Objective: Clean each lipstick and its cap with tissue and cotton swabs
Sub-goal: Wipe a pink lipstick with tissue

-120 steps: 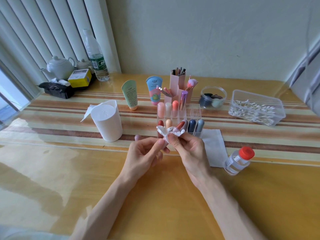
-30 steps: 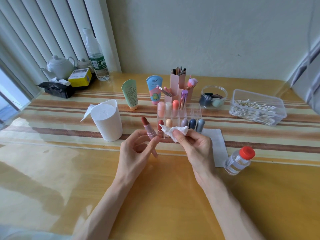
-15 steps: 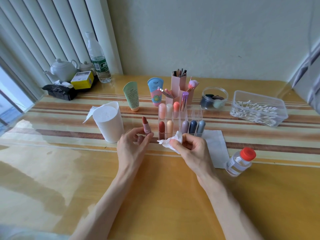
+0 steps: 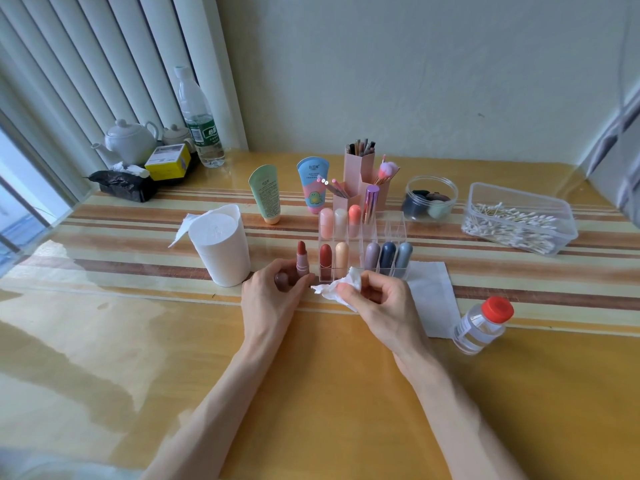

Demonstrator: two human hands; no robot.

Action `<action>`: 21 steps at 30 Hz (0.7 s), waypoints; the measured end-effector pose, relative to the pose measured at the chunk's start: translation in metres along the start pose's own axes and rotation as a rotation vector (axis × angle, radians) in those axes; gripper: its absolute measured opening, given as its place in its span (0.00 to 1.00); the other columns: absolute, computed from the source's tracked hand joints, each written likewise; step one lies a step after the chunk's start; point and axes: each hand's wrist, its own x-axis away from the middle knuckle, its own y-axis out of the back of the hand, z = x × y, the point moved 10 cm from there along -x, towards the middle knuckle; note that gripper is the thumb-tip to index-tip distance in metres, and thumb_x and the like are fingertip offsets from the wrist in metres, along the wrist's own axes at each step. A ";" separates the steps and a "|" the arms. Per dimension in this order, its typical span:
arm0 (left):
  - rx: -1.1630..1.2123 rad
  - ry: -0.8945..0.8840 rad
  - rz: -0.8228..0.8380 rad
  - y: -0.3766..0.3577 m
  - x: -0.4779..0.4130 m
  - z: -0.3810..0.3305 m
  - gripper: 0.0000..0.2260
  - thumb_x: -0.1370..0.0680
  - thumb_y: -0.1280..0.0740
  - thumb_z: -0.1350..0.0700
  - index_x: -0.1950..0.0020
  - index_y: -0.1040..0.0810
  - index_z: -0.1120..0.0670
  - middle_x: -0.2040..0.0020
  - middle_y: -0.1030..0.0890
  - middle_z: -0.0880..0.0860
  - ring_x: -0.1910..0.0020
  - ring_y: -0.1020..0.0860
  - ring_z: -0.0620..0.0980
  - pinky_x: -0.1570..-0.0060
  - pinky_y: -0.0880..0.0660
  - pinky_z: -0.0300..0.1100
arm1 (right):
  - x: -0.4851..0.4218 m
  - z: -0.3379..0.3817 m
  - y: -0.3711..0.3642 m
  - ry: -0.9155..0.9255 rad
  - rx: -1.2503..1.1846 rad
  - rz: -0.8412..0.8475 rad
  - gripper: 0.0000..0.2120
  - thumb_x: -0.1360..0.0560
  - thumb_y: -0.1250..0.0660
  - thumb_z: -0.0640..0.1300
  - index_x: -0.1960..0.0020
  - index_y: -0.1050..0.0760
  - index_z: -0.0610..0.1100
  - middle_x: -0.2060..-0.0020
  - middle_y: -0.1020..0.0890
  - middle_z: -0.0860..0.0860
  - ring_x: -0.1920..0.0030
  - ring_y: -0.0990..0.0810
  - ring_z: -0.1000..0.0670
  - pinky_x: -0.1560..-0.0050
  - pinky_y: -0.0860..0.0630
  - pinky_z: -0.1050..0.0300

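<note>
My left hand holds an uncapped pink lipstick upright, its red-brown bullet exposed at the top. A pink rounded piece, perhaps its cap, sits between the same fingers. My right hand pinches a crumpled white tissue just right of the lipstick, not touching it. Behind both hands stands a clear acrylic organizer with several capped lipsticks in its compartments.
A white tissue roll cup stands left of my hands. A flat tissue and a red-capped clear bottle lie to the right. A clear box of cotton swabs, a round jar, two tubes and pink brush holders stand further back.
Four seconds ago both hands worked the tissue around the lipstick. Since then they have separated; my left hand stood the lipstick upright, and my right hand lowered the tissue slightly.
</note>
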 end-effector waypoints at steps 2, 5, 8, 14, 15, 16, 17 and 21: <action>-0.013 -0.008 0.002 0.000 0.000 0.001 0.09 0.29 0.19 0.48 0.51 0.14 0.46 0.64 0.17 0.47 0.62 0.20 0.50 0.59 0.21 0.51 | 0.000 0.000 0.001 -0.002 0.001 -0.006 0.14 0.28 0.26 0.57 0.61 0.17 0.46 0.69 0.22 0.49 0.64 0.25 0.53 0.58 0.30 0.53; -0.021 -0.008 0.010 -0.001 0.001 0.001 0.10 0.29 0.19 0.50 0.50 0.14 0.46 0.64 0.17 0.47 0.62 0.20 0.47 0.59 0.21 0.49 | -0.001 0.000 0.002 -0.006 0.002 -0.005 0.10 0.25 0.24 0.53 0.62 0.16 0.50 0.69 0.21 0.50 0.64 0.25 0.54 0.59 0.30 0.55; -0.014 -0.022 0.011 0.001 0.002 -0.002 0.14 0.30 0.19 0.51 0.46 0.15 0.46 0.62 0.16 0.45 0.61 0.20 0.44 0.59 0.22 0.42 | -0.001 0.001 0.002 0.006 0.022 0.001 0.10 0.23 0.23 0.51 0.63 0.16 0.52 0.69 0.20 0.53 0.65 0.24 0.55 0.60 0.30 0.57; 0.014 -0.028 0.035 0.003 0.005 -0.003 0.18 0.31 0.22 0.52 0.42 0.16 0.48 0.57 0.15 0.42 0.58 0.19 0.43 0.56 0.22 0.44 | -0.001 0.002 0.002 0.025 0.055 0.001 0.11 0.23 0.24 0.50 0.63 0.16 0.52 0.72 0.23 0.59 0.67 0.27 0.57 0.64 0.32 0.64; 0.008 -0.027 0.035 0.004 0.006 -0.002 0.19 0.32 0.22 0.50 0.41 0.16 0.48 0.55 0.15 0.43 0.57 0.18 0.46 0.55 0.22 0.45 | -0.001 0.001 0.002 0.028 0.061 0.003 0.10 0.23 0.24 0.51 0.63 0.16 0.52 0.72 0.23 0.59 0.68 0.27 0.57 0.64 0.32 0.64; -0.011 -0.028 0.030 0.006 0.007 -0.002 0.20 0.32 0.22 0.50 0.40 0.17 0.49 0.54 0.15 0.43 0.56 0.18 0.47 0.54 0.23 0.45 | -0.001 0.002 0.002 0.032 0.067 0.004 0.09 0.23 0.23 0.51 0.62 0.16 0.51 0.72 0.22 0.58 0.67 0.27 0.57 0.63 0.31 0.63; -0.035 -0.037 0.017 0.009 0.008 -0.001 0.20 0.30 0.20 0.50 0.40 0.17 0.49 0.53 0.15 0.44 0.54 0.19 0.48 0.53 0.24 0.45 | -0.002 0.001 0.002 0.036 0.072 0.002 0.08 0.23 0.23 0.50 0.61 0.15 0.51 0.70 0.21 0.58 0.66 0.25 0.57 0.62 0.30 0.63; -0.150 -0.053 -0.058 0.024 0.020 -0.001 0.09 0.23 0.24 0.55 0.43 0.15 0.50 0.51 0.16 0.46 0.52 0.19 0.53 0.53 0.24 0.49 | -0.005 0.001 0.003 0.070 0.133 -0.003 0.05 0.24 0.22 0.49 0.58 0.15 0.50 0.63 0.16 0.57 0.61 0.19 0.58 0.57 0.24 0.62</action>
